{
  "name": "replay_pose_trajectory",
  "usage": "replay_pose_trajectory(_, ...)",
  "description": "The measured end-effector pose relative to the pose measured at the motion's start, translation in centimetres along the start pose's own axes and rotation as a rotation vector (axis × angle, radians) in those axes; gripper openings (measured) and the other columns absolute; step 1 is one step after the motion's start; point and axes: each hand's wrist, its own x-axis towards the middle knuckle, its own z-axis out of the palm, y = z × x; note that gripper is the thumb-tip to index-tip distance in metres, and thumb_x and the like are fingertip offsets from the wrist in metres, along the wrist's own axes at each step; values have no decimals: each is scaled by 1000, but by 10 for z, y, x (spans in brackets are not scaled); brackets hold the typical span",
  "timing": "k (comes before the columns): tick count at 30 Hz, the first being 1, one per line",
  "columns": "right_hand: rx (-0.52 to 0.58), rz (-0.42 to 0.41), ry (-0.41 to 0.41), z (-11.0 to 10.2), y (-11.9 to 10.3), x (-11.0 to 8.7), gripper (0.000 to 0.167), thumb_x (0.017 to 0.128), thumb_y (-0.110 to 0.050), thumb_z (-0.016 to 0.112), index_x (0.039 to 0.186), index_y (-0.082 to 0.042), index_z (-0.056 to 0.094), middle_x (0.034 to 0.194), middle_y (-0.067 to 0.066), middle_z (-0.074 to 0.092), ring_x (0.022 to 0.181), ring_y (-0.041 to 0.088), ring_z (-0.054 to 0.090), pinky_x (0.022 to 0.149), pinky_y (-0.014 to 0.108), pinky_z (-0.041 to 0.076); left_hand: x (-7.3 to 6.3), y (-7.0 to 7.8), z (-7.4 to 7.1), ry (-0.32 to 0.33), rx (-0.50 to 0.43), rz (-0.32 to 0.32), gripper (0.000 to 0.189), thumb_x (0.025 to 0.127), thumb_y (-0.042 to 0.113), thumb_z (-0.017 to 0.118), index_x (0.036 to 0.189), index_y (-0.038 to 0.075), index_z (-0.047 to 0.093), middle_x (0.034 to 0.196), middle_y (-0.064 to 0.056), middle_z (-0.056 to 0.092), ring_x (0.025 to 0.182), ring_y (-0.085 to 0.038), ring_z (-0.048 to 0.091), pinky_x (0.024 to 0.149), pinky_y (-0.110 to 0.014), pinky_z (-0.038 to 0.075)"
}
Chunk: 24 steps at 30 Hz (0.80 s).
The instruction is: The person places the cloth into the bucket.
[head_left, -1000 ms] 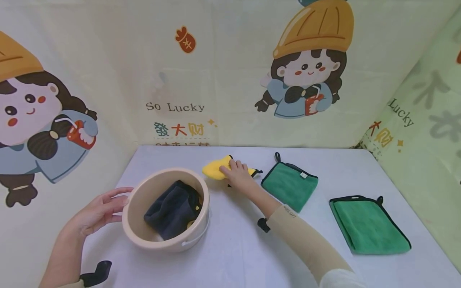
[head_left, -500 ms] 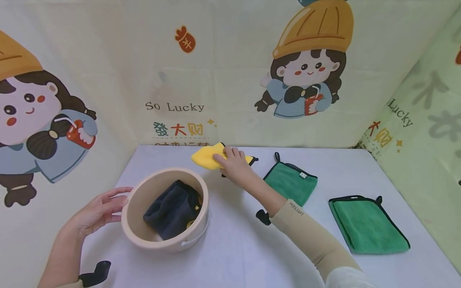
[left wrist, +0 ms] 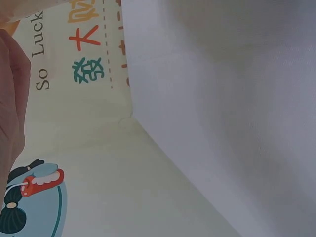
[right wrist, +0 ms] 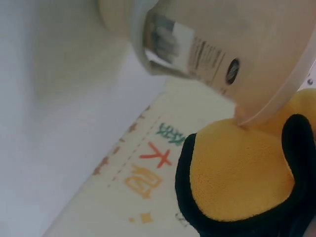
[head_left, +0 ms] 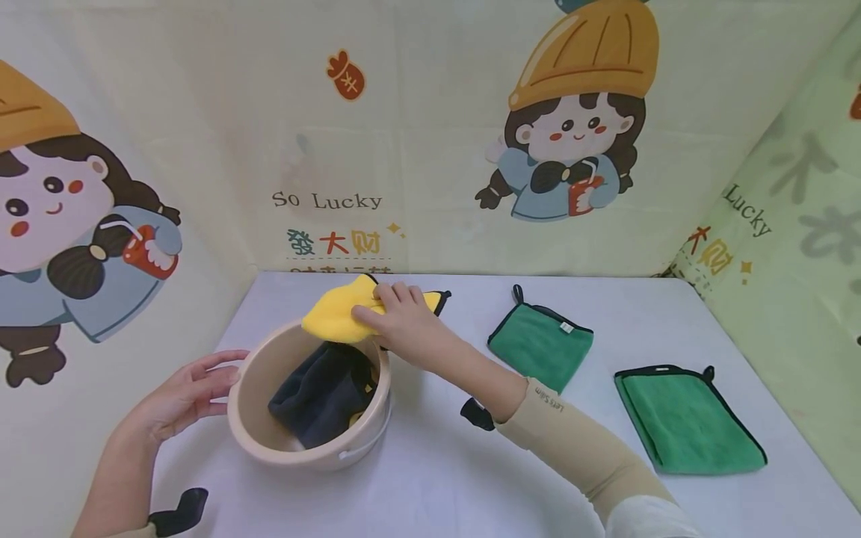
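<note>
My right hand (head_left: 410, 325) grips a yellow cloth (head_left: 339, 312) with black edging. The cloth bunches under the fingers, and its left end overlaps the far rim of the beige bucket (head_left: 244, 418). In the right wrist view the yellow cloth (right wrist: 237, 173) shows large beside the bucket (right wrist: 261, 49), whose side bears a label. A dark navy cloth (head_left: 319, 396) lies inside the bucket, with bits of yellow showing at its right side. On the bucket's left, my left hand (head_left: 184, 392) rests against the outside near the rim, its fingers fairly straight.
Two green cloths with black edging lie to the right on the white table (head_left: 471, 486): a green cloth (head_left: 541, 347) toward the back and a folded green cloth (head_left: 693, 422) nearer. Behind the table stands a printed cloth backdrop (head_left: 430, 149). The bucket's pale handle (head_left: 370, 441) hangs down.
My right hand has lifted the yellow cloth and carried it left, from the table beside the bucket to the bucket's far rim. My left hand and the bucket have stayed put.
</note>
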Motion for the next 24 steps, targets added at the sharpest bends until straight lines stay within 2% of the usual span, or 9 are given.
replay_pose_trajectory(8,-54,-137,92,0,-22,4,24,87,-18,55,109,-26,49,102,7,46,86,21,41,73,29,38,0,0,2,31,31,-9,30,95,13,47,111,37,54,106,13,64,92,-16,66,77,-36,53)
replay_pose_trajectory(13,-68,-188,110,3,-32,6,21,89,-18,51,108,-28,51,101,4,45,84,19,41,71,28,38,1,0,4,58,57,-22,28,94,16,49,110,38,53,105,14,63,92,-15,66,77,-37,53)
replay_pose_trajectory(18,-69,-238,52,2,-41,8,23,89,-23,52,111,-31,53,104,2,47,89,18,42,74,27,39,1,0,4,73,80,-39,27,94,18,50,111,38,52,105,15,62,93,-15,65,78,-38,53)
replay_pose_trajectory(24,-63,-309,-84,1,-55,12,27,90,-28,53,116,-34,49,108,2,47,91,16,42,75,26,38,1,0,4,79,70,-61,26,94,19,50,111,38,51,105,16,61,93,-15,65,79,-38,52)
